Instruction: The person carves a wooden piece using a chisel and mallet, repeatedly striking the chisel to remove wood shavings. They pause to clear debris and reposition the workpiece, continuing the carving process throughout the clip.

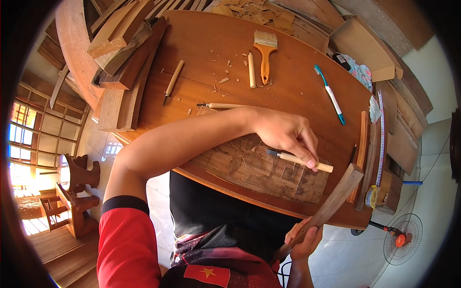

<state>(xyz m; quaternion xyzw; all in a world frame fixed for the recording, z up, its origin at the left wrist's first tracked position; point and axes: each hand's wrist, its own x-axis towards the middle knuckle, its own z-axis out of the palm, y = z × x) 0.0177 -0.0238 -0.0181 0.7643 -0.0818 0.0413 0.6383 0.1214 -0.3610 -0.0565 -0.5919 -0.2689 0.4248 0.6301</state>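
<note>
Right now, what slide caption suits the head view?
Left hand holds a wooden-handled carving tool over a wooden board while the right hand grips a wooden bar.

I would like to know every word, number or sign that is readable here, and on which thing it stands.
No word or number is readable.
Tape measure: markings too small to read.
Red shirt patch: yellow star as a sign, no lettering visible.

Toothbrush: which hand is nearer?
Left. The left hand holds a chisel below-left of the toothbrush; the right hand grips a wooden bar, farther down, past the table's edge.
</note>
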